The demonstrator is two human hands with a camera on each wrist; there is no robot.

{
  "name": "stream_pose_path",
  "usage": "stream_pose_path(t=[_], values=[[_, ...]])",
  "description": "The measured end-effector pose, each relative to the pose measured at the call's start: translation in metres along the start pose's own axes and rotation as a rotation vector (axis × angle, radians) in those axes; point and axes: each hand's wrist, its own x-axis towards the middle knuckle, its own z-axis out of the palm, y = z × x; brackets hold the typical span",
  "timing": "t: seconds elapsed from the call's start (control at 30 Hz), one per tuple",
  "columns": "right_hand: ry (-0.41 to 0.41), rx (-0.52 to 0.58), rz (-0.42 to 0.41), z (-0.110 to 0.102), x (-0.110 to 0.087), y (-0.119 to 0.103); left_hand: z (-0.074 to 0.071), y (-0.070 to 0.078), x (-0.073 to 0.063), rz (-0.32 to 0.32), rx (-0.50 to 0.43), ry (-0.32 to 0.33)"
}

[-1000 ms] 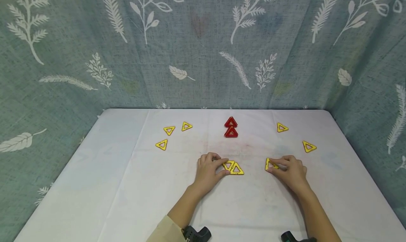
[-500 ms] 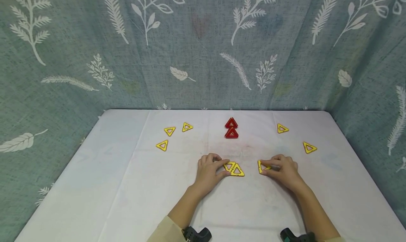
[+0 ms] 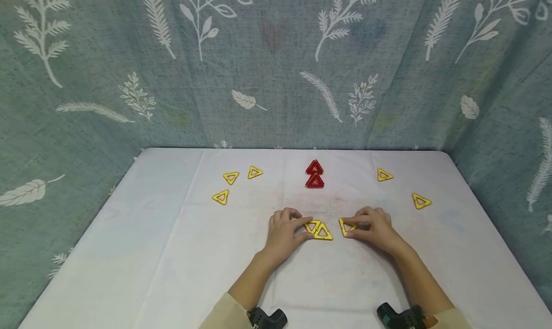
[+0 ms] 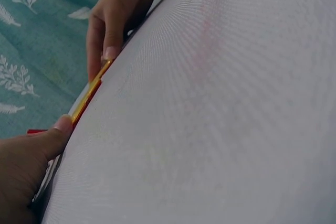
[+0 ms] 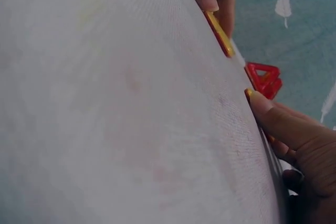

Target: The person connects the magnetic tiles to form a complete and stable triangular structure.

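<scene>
Tbl point(image 3: 181, 271), L hand point(image 3: 282, 230) on yel tris point(image 3: 317, 229), R hand point(image 3: 374, 228) pinching tri point(image 3: 342, 227)

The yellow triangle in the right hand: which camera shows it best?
The head view: from above, the yellow triangle shows its outline and open middle, though the right hand covers part. The right wrist view catches only slivers beside that hand; the left wrist view shows it edge-on, its end hard to tell.

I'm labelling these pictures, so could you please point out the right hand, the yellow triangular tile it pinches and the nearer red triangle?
Right hand point(image 3: 375, 228): head view, back of the hand.
Yellow triangular tile point(image 3: 342, 228): head view, its left bar.
Nearer red triangle point(image 3: 315, 185): head view, its near bar.
</scene>
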Motion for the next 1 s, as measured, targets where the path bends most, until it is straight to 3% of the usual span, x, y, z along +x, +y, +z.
stream_pose_path(t=[0.2,0.53,1.0], values=[[-0.052,-0.003,-0.077,0.004,0.008,-0.001,-0.001,0.000,0.000,-0.001,-0.011,0.012],[-0.179,0.016,-0.052,0.005,0.018,-0.006,0.001,0.000,0.001,0.014,-0.007,0.003],[-0.183,-0.011,-0.060,0.007,0.021,-0.009,0.002,0.001,0.003,0.020,0.001,-0.001]])
